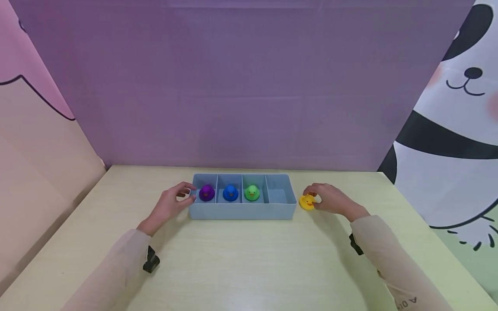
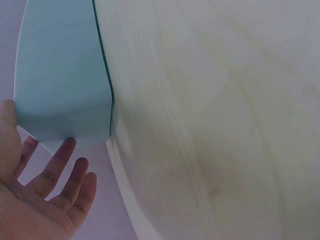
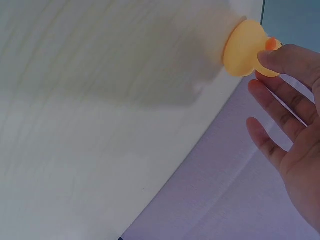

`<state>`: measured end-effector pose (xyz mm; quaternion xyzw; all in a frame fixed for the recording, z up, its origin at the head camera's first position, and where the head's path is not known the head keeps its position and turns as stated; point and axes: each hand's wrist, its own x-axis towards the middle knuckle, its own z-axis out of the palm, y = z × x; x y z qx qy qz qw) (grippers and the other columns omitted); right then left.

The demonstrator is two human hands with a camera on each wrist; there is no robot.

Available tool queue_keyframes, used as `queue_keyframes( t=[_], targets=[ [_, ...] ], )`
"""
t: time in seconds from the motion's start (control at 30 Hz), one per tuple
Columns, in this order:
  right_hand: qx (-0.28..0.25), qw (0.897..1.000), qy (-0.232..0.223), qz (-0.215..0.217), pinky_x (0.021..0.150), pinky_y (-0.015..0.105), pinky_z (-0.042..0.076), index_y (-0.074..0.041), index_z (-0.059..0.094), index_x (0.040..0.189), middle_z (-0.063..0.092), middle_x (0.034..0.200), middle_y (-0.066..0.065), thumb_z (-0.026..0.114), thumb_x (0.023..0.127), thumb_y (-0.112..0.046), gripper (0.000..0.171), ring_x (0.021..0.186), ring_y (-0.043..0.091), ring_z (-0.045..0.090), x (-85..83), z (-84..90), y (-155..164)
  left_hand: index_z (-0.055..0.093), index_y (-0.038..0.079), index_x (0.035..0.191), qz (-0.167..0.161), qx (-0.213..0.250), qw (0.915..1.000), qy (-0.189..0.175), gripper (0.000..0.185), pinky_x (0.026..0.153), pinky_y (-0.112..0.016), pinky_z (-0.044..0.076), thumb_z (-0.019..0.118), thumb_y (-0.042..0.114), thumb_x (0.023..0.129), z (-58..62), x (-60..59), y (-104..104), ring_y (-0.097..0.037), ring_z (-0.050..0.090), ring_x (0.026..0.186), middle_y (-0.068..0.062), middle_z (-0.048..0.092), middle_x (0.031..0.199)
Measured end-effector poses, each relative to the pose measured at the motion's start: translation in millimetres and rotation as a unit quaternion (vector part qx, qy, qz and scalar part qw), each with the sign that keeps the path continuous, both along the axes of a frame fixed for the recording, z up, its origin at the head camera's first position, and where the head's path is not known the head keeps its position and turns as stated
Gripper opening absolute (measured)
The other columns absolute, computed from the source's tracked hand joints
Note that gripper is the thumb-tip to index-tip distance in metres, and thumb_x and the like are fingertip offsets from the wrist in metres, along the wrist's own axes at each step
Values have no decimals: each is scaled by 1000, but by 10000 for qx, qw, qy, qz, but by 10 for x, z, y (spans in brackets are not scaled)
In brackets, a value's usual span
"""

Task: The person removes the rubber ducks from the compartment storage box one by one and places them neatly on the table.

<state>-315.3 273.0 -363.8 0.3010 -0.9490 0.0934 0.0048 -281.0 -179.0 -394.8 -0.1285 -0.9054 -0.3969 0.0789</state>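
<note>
Beside the blue tray [image 1: 241, 211], right-hand fingers [image 1: 315, 190] pinch a yellow duck [image 1: 307, 202]; left-hand fingers [image 1: 186, 190] spread.

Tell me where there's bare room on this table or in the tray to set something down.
The rightmost compartment of the blue tray is bare; the other three hold the purple duck, blue duck and green duck. The table in front of the tray lies open between the sleeves. Both tray ends are crowded: left hand, right hand on the yellow duck.
</note>
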Motion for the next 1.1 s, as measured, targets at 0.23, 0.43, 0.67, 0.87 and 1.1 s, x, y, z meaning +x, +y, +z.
queue_keyframes(
  t=[0.23, 0.43, 0.67, 0.87, 1.1],
  targets=[
    [134, 9999, 26, 86, 80, 42, 50, -2, 61, 107, 64, 99, 12, 69, 75, 0, 33, 90, 29, 59, -36, 137, -19, 57, 12, 113, 31, 14, 10000, -21, 28, 87, -50, 48, 61, 22, 87, 5, -1, 4, -36, 58, 103, -18, 62, 113],
    [131, 9999, 51, 45, 82, 42, 50, -3, 61, 107, 64, 99, 10, 70, 75, 0, 33, 89, 25, 58, -81, 280, -75, 57, 12, 112, 13, -3, 10000, 31, 27, 87, -49, 48, 61, 21, 87, 4, -1, 6, -36, 58, 102, -19, 62, 112],
    [16, 9999, 153, 49, 83, 42, 50, -3, 61, 108, 64, 101, 8, 68, 76, -1, 33, 92, 24, 59, -117, 373, -187, 57, 12, 113, 17, 7, 10000, -8, 27, 88, -49, 48, 60, 21, 87, 7, 10, 13, -35, 58, 103, -18, 62, 113],
    [-117, 9995, 228, 164, 84, 41, 50, -3, 61, 108, 65, 102, 10, 68, 77, -2, 32, 93, 25, 59, -132, 428, -335, 57, 11, 114, -7, 53, 10000, -33, 28, 88, -50, 47, 60, 20, 87, 14, 22, 15, -37, 58, 104, -19, 61, 113],
    [-200, 9992, 180, 284, 85, 40, 50, -3, 62, 109, 65, 104, 12, 68, 78, -3, 32, 94, 25, 58, -148, 432, -506, 57, 10, 114, 1, 68, 10000, -58, 29, 88, -50, 47, 60, 21, 87, 19, 22, 17, -37, 58, 104, -19, 61, 113]
  ],
)
